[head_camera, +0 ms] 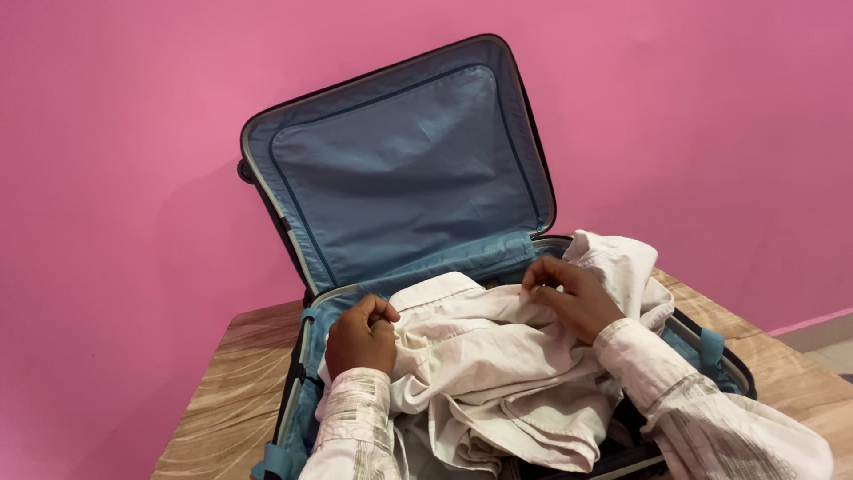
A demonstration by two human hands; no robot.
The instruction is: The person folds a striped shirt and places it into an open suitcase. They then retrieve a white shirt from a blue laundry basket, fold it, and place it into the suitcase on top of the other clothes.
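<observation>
Open suitcase [400,178] on table [240,373], pale shirt [498,373] inside.
Left hand [362,336] clenched on shirt edge, right hand [569,298] pinching collar; mid-arranging; flattening folds likely needed.

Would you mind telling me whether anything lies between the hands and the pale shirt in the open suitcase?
Nothing visible does: the left hand and the right hand both already grip the shirt, which lies in the suitcase.
</observation>
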